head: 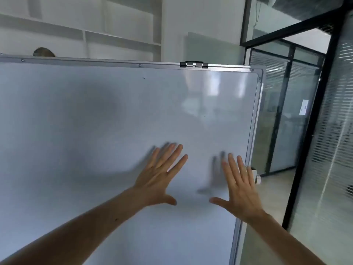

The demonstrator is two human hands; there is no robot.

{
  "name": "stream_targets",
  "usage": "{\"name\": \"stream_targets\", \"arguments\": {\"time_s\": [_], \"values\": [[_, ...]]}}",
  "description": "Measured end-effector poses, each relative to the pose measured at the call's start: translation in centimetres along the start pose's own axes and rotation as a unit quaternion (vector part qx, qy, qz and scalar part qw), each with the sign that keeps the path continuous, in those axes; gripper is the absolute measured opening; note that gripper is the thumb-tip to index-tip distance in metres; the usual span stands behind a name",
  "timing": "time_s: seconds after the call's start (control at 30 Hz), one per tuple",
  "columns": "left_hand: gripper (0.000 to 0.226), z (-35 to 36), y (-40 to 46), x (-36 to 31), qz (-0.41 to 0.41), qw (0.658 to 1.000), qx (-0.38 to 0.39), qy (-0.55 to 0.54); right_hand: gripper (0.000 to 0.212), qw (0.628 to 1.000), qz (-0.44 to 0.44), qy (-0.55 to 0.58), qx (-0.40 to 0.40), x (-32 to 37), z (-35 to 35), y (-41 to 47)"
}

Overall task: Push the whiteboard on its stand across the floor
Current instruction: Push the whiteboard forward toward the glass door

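A large whiteboard point(95, 131) with a silver metal frame fills most of the head view, its right edge running down at the right of centre. My left hand point(159, 175) is spread flat with fingers apart, at or just off the board's lower right area. My right hand point(238, 188) is also spread flat, close to the board's right frame. Both hands cast blurred reflections on the surface. The stand and its wheels are hidden below the view.
A black clip point(193, 64) sits on the board's top rail. The top of another person's head point(44, 52) shows behind the board at the upper left. White shelving point(122, 31) lines the back wall. Black-framed glass partitions point(313, 115) stand at the right, with grey floor point(271, 197) beside them.
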State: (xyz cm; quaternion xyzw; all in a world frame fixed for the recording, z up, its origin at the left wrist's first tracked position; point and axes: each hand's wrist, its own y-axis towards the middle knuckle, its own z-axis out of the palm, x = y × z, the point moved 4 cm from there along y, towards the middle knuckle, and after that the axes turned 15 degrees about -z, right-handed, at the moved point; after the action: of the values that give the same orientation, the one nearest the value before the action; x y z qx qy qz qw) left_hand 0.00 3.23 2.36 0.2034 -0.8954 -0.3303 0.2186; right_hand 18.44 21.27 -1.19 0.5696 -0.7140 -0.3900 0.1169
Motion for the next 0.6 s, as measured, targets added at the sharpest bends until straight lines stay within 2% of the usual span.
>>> {"name": "stream_targets", "arguments": {"time_s": [0.13, 0.2, 0.4, 0.6], "values": [[0.157, 3.9, -0.6, -3.0, 0.026, 0.99, 0.101, 0.093, 0.149, 0.989, -0.039, -0.042, 0.133, -0.9, 3.7, -1.1], [0.157, 5.7, -0.7, -4.2, 0.026, 0.986, 0.106, 0.124, 0.153, 0.984, -0.059, -0.059, 0.156, -1.3, 5.3, -1.7], [0.16, 7.9, 0.3, -4.7, 0.0, 0.983, 0.104, 0.15, 0.158, 0.989, -0.075, -0.042, 0.124, -2.4, 7.8, -1.2], [0.16, 10.0, 2.2, -3.4, -0.007, 0.982, 0.11, 0.151, 0.161, 0.988, -0.084, -0.016, 0.13, -3.5, 11.0, 1.3]]}}
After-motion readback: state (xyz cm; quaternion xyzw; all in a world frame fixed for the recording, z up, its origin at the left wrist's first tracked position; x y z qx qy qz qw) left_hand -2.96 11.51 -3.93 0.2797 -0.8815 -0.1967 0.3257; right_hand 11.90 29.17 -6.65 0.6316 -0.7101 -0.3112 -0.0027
